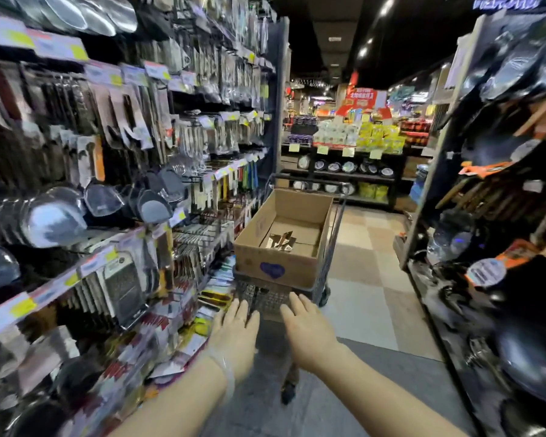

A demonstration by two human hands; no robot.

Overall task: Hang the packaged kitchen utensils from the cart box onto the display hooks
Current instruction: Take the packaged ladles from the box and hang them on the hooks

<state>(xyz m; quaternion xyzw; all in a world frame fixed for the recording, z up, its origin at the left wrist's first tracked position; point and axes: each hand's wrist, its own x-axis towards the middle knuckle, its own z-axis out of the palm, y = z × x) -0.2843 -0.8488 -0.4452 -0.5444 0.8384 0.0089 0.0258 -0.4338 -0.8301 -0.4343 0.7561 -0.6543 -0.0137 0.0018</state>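
A brown cardboard box (pixel 278 263) rides on a wire cart (pixel 265 298) in the aisle ahead of me. A few packaged utensils (pixel 279 241) lie on its floor. Both my hands reach forward, fingers straight, to the cart's near end. My left hand (pixel 234 339), in a thin clear glove, and my right hand (pixel 309 332) hold nothing. Whether they touch the cart I cannot tell. The display hooks (pixel 189 234) on my left carry many hung packages.
Shelving full of packaged kitchen tools and lids (pixel 54 216) lines the left side. A rack of pans (pixel 530 367) crowds the right. The tiled aisle floor (pixel 366 291) runs past the cart toward a far product display (pixel 356 137).
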